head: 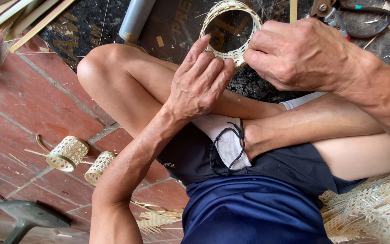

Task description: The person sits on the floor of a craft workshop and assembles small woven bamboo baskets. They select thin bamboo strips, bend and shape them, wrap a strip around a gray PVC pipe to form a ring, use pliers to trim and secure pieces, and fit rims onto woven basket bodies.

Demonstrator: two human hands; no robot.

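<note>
While the person sits cross-legged on the floor, a small woven bamboo ring (231,31) is held up above the knees, its open round turned toward the camera. The ring is gripped on both sides: the left hand (201,83) is closed on its lower left rim, index finger laid up along the outer wall, and the right hand (301,54) is clenched on the lower right rim, fingertips pinched at the weave. Which strand is being pinched cannot be told.

Behind the ring a dark printed mat (168,27) is spread, littered with bamboo slivers. A grey tube (136,18) lies on it to the upper left of the ring. Pruning shears (328,13) with dark handles are seen just above the right hand. A bundle of bamboo strips (19,18) lies at the top left corner.

On the red brick floor (32,99), well apart from the hands, two finished woven cylinders (67,153) lie on their sides, just beside each other. A grey stool leg or stand (28,217) is noted at the bottom left. At the lower right a heap of pale woven bamboo matting (375,208) rests against the person's thigh. Dark shorts and a blue shirt are worn.
</note>
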